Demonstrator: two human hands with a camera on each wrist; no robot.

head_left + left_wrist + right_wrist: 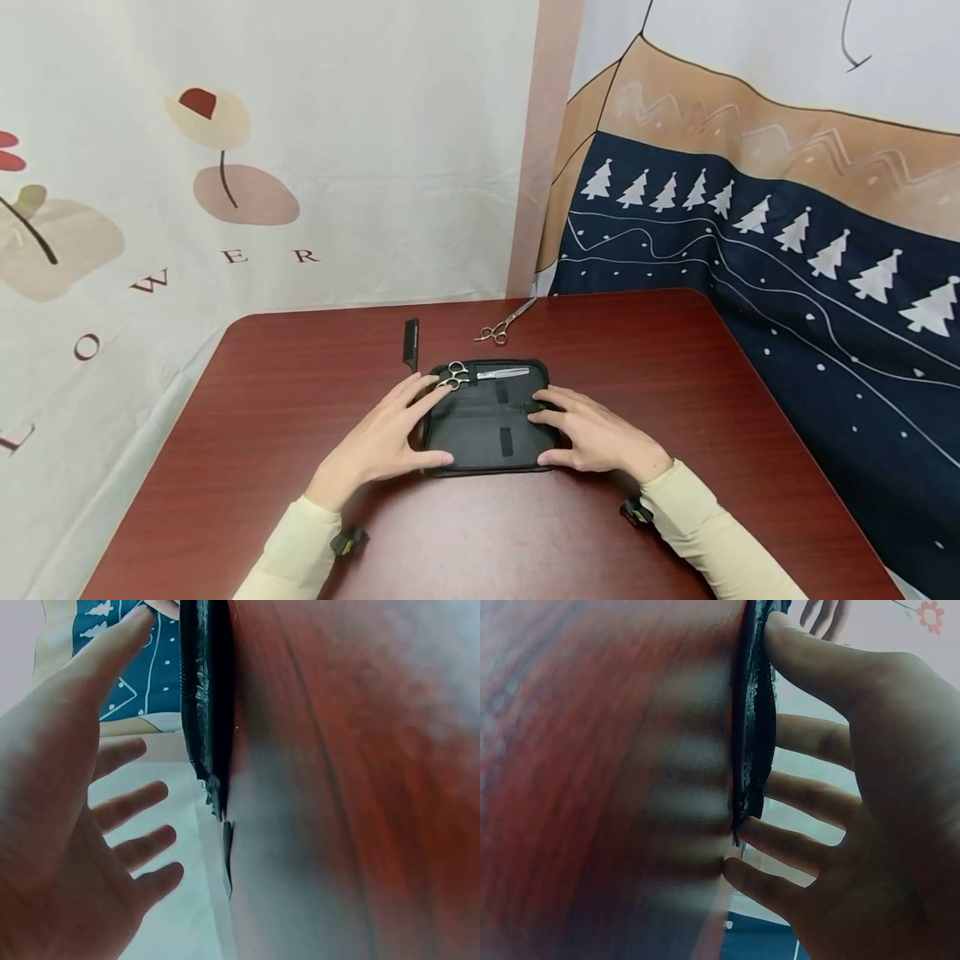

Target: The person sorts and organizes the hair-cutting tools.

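A black zippered scissor case (472, 433) lies on the table with its inside facing up. Along its far edge sits a pair of scissors (504, 374), finger rings to the left. My left hand (382, 433) hovers at the left side of the case, fingers and thumb spread; in the left wrist view its fingers (135, 806) stand apart from the case. At the right side, my right hand (600, 429) touches the edge with relaxed fingers, its thumb by the near corner. The right wrist view shows this thumb (817, 656) against the zippered edge.
Behind the case, a black comb (411, 342) lies to the left and a second pair of scissors (506, 323) lies near the table's back edge. The reddish-brown table (637, 350) meets printed curtains (405, 167) at the back and right.
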